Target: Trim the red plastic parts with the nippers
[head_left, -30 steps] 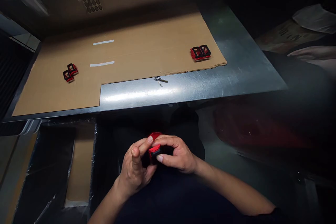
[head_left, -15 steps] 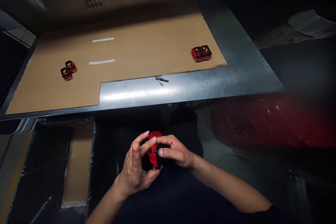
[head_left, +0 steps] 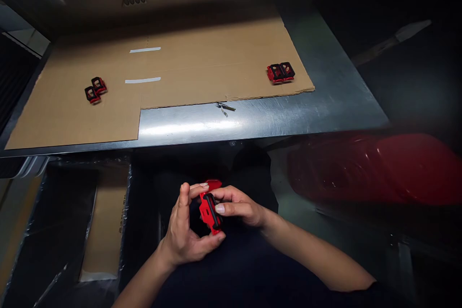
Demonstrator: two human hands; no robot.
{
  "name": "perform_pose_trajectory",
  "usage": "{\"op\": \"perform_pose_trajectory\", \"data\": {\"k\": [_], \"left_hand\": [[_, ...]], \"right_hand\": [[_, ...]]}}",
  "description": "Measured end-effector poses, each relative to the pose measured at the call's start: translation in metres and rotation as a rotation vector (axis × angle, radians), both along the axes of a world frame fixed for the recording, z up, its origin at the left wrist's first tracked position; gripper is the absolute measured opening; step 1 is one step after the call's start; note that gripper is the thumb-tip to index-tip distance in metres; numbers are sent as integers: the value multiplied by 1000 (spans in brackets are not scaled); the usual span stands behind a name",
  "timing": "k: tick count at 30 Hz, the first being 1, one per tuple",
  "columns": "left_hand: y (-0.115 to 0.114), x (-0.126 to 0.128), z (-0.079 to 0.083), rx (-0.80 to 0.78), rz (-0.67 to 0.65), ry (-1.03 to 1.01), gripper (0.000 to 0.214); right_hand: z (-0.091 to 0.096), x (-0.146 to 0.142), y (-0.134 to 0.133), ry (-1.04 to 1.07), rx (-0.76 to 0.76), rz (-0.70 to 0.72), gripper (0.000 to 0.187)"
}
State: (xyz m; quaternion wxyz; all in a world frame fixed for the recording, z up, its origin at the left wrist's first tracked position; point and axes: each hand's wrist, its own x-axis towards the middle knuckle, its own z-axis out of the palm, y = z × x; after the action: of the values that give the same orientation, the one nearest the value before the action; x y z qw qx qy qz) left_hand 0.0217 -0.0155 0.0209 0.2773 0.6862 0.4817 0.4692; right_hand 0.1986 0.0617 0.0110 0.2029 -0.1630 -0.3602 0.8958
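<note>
My left hand [head_left: 184, 231] and my right hand [head_left: 238, 207] hold a red and black plastic part [head_left: 209, 212] between them at chest height, over my dark clothing. Its long red face with a black strip tilts toward me, and my fingers cover its upper end. Far off on the brown cardboard sheet [head_left: 202, 67], two similar red and black pieces [head_left: 96, 90] lie together at the left. Another pair [head_left: 280, 72] lies at the right, near the cardboard's front edge. Neither hand touches the table.
The cardboard lies on a brushed metal table [head_left: 260, 122], with white strips [head_left: 144, 50] on it. Small metal keys [head_left: 224, 108] lie at the cardboard's edge. A plastic-lined box [head_left: 104, 221] stands lower left. A blurred red shape [head_left: 375, 168] sits lower right.
The red and black part has turned in my fingers, and more of its long red face now shows. My left hand has opened a little around it.
</note>
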Motion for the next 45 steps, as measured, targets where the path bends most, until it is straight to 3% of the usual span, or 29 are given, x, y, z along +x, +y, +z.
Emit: {"op": "perform_pose_trajectory", "data": {"k": [5,12,16,22,29,33,45], "left_hand": [[-4,-3,0,-36,12,9,97],[-1,-5,2,19,-15,39,78],[1,-3,-1,12,-28,2,79],[5,0,0,27,-18,1,76],[1,-2,-4,-162,2,-29,78],[1,-4,-7,-130,-36,17,85],[2,-3,-7,-218,-24,9,80]], "right_hand": [[-8,-1,-6,62,-134,48,51],[-4,2,-12,-28,-72,-91,53],[6,3,-13,-50,-2,-165,49],[14,8,-11,-18,21,-171,35],[14,10,-5,40,-24,-110,37],[11,10,-4,56,-25,-86,39],[19,6,-1,-14,12,-102,29]]}}
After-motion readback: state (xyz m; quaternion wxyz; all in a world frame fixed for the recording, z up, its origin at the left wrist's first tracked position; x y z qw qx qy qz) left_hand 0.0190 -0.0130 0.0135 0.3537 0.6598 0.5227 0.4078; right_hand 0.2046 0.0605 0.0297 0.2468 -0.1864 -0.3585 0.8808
